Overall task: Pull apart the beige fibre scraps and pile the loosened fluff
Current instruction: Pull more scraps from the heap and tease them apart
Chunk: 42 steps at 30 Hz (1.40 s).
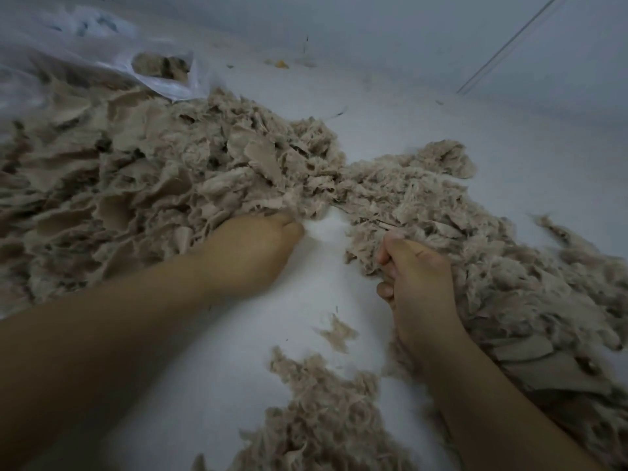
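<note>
The left hand [253,253] reaches into the near edge of the big heap of beige fibre scraps [136,171], its fingers buried, so I cannot tell its grip. The right hand [418,280] is curled tight around a tuft of the loosened fluff [492,253] piled to the right. More fluff lies on the white floor [407,107] nearer the person, and a clear plastic bag [102,52] sits behind the heap

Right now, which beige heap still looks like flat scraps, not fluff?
The left heap beside the plastic bag: broad flat pieces. The right heap looks wispy, shredded.
</note>
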{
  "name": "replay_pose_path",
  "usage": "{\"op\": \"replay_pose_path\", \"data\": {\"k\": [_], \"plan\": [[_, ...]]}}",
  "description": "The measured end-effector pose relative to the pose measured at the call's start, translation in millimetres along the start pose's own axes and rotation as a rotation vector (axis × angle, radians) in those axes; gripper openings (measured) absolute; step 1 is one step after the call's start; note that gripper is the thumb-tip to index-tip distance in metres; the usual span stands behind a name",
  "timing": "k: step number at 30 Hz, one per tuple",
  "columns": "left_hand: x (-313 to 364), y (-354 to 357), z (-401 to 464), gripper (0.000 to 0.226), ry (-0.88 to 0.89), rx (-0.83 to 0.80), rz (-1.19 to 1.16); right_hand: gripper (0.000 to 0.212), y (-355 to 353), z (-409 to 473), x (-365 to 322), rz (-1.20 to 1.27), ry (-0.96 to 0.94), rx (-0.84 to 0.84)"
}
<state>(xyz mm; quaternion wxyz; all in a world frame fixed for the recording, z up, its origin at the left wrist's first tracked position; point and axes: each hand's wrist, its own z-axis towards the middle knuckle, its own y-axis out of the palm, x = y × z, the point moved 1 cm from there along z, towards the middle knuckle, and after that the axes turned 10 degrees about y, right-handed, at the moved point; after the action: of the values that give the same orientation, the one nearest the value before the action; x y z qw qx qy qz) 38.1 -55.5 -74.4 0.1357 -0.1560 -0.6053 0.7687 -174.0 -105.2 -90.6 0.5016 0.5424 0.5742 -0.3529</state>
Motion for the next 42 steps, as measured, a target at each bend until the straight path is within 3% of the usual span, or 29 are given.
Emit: {"op": "replay_pose_path", "data": {"k": [3,6,11,17,21,25,35,42], "plan": [[17,-4,16,0.017,-0.067,-0.125,0.188,0.047,1,0,0,0.019,0.0,0.004],[49,-2,31,0.019,-0.11,-0.096,0.21,0.046,1,0,1,0.029,-0.014,-0.01],[63,6,57,0.025,-0.189,0.056,-0.078,0.031,3,0,0,-0.036,-0.028,-0.064],[69,8,52,0.016,-0.26,0.424,-0.73,0.044,3,7,-7,-0.187,0.117,-0.146],[69,17,42,0.019,-0.352,0.521,-0.911,0.045,3,8,-8,-0.226,0.145,-0.093],[79,22,42,0.015,-0.397,0.535,-1.005,0.045,5,8,-8,-0.235,0.125,-0.09],[102,17,31,0.018,-0.3,0.481,-0.969,0.028,1,6,-6,-0.134,0.125,-0.054],[110,19,16,0.021,-0.296,0.409,-1.01,0.031,2,6,-2,-0.125,0.099,-0.016]]}}
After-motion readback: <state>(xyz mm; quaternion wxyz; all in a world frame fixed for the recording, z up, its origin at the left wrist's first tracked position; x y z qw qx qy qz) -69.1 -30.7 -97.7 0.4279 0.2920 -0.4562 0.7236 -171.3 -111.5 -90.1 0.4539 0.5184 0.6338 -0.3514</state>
